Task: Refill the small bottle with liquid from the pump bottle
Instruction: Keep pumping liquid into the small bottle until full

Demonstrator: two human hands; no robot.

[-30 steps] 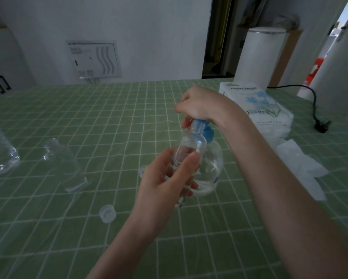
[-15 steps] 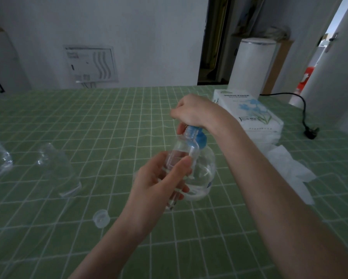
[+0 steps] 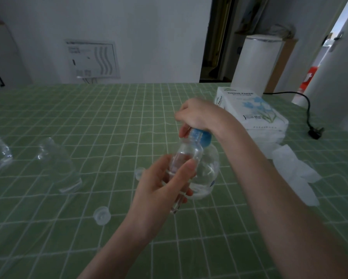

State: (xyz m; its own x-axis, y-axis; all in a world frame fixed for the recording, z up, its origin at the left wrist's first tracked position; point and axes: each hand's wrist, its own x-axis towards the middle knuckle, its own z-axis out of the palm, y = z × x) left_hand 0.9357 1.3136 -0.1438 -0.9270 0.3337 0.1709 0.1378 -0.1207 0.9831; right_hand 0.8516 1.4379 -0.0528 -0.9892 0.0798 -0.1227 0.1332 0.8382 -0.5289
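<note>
While left hand (image 3: 159,188) wraps small bottle (image 3: 186,155) mid-body, right hand (image 3: 197,115) curls over pump bottle (image 3: 210,170) head: thin clear plastic, probably light, slippery; hold at waist.

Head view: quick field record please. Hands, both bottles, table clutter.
left hand: grips small clear plastic bottle, held off the table
right hand: curled over blue pump head
small bottle neck: up against the pump head; fill level unclear
pump source: clear round pump bottle, on green checked tablecloth, liquid low in body
clutter: two loose clear caps, clear bottle lying on its side, white tissue pack, crumpled white tissue
</note>
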